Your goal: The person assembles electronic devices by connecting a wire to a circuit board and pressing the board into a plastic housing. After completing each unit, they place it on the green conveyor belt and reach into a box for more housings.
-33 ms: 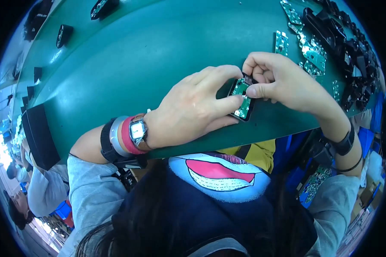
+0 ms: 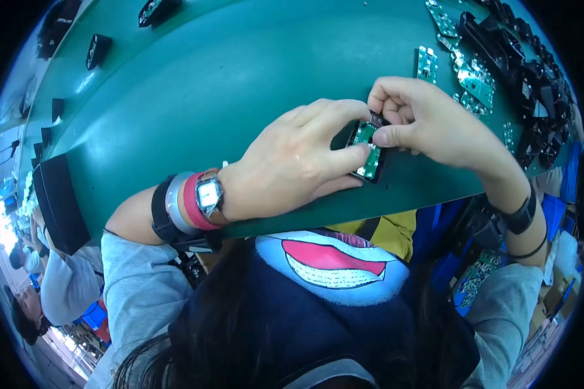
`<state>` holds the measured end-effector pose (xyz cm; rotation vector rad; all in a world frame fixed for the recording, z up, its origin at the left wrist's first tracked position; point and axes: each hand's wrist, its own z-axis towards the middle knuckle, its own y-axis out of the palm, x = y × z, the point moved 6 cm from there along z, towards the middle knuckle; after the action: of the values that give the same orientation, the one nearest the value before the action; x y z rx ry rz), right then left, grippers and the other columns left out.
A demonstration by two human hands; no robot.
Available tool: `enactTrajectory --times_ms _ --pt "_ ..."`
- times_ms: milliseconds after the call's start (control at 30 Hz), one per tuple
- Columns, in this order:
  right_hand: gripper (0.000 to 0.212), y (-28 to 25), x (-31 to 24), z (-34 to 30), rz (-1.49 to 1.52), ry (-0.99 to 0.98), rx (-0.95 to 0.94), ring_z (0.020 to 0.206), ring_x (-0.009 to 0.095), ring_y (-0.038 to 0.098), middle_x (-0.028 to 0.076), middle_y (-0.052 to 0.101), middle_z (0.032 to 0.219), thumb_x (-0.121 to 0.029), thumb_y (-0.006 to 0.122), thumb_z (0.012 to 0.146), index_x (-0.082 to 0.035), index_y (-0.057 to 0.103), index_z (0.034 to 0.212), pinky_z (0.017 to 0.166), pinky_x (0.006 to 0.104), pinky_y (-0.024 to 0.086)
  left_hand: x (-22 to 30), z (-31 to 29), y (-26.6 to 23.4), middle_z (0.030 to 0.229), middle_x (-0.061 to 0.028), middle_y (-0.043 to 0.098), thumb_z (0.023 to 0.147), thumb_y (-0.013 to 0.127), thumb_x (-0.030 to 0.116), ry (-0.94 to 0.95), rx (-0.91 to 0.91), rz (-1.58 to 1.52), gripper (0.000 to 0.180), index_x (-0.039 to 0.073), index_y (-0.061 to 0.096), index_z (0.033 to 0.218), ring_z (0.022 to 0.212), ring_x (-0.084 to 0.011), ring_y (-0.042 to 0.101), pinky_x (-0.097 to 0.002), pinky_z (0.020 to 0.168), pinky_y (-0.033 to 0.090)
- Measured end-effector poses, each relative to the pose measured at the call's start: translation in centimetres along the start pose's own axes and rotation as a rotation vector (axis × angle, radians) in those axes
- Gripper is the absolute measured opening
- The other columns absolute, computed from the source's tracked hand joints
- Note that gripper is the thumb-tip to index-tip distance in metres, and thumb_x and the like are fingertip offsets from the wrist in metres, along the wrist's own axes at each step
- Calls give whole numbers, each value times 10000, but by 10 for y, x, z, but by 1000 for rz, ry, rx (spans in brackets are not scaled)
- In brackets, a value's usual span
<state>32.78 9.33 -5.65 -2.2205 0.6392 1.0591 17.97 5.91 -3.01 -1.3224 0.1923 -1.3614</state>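
Note:
A green circuit board [image 2: 368, 157] sits in a small black plastic housing [image 2: 377, 174] on the green table, close to its near edge. My left hand [image 2: 298, 155] is closed around the housing from the left, index finger at its far end and another fingertip on the board. From the right, my right hand [image 2: 422, 123] presses its thumb on the board's right edge. Its other fingers curl at the housing's far right corner, and what lies under them is partly hidden.
Several loose circuit boards [image 2: 475, 87] lie at the far right beside a heap of black housings [image 2: 542, 107]. A black box [image 2: 61, 204] stands at the left edge. Black parts with boards inside [image 2: 98, 52] rest at the far left. Another person [image 2: 71, 285] sits further left.

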Motion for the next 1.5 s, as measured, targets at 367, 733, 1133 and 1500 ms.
enactTrajectory --times_ms 367,733,1133,1500 --pt "256 7 -22 -24 -348 -403 416 667 202 532 109 535 738 -50 694 756 0 534 950 600 343 437 6 22 -6 1145 -133 515 692 747 179 251 -203 45 332 56 543 923 1102 -314 510 -427 879 433" --pt "155 10 27 -129 66 -74 722 702 50 520 0 564 787 -22 654 831 4 625 980 619 202 422 -124 121 -77 889 -162 579 771 709 413 -200 252 991 421 37 588 919 799 -311 629 -390 642 531" --pt "128 -140 -18 -86 -431 -267 940 664 48 498 -5 586 729 -112 639 859 10 621 896 604 213 407 -157 136 -44 725 -127 654 772 595 668 -378 -54 1126 808 -66 540 1106 622 -238 671 -343 511 510" --pt "250 -132 2 -51 -410 -190 912 740 110 576 54 631 812 -170 688 837 12 623 996 704 257 473 -41 133 55 1287 -114 531 840 616 200 460 -278 346 356 123 598 1187 1089 -304 540 -416 877 500"
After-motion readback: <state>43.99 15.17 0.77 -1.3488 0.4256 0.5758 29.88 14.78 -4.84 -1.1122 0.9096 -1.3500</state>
